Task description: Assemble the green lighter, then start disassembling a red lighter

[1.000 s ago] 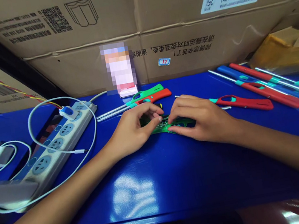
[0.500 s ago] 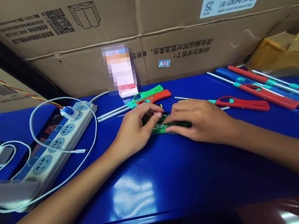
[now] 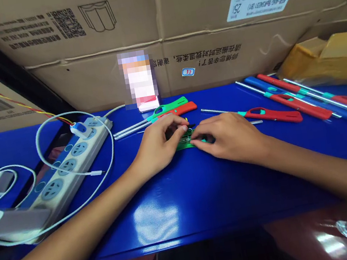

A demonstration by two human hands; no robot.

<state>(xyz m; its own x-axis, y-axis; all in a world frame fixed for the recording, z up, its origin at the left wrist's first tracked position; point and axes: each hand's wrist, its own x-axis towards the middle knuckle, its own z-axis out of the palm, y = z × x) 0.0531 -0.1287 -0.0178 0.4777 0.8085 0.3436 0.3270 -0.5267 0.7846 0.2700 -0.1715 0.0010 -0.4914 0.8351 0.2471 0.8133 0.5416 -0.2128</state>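
Note:
A green gas lighter's handle casing (image 3: 185, 144) lies on the blue table between my hands, its inside with small metal and clear parts facing up. My left hand (image 3: 156, 147) is closed on the casing's left end, thumb and forefinger pinched over it. From the other side my right hand (image 3: 232, 135) has thumb and fingertips drawn together at the casing's inner parts; what sits between them is too small to make out. A small black and yellow piece shows just beyond the left fingertips. Behind the hands rest a green lighter (image 3: 169, 106) and an orange-red lighter (image 3: 178, 110).
A red lighter (image 3: 272, 115) lies right of my right hand, with several red and blue lighters (image 3: 309, 105) farther right. A phone (image 3: 148, 103) leans on the cardboard box (image 3: 201, 18). At left are a power strip (image 3: 76, 164) and a white cable (image 3: 96, 173).
The view has shifted slightly. My right fingertips have moved a little over the casing's inner parts and sit more tightly bunched; my left hand keeps its hold.

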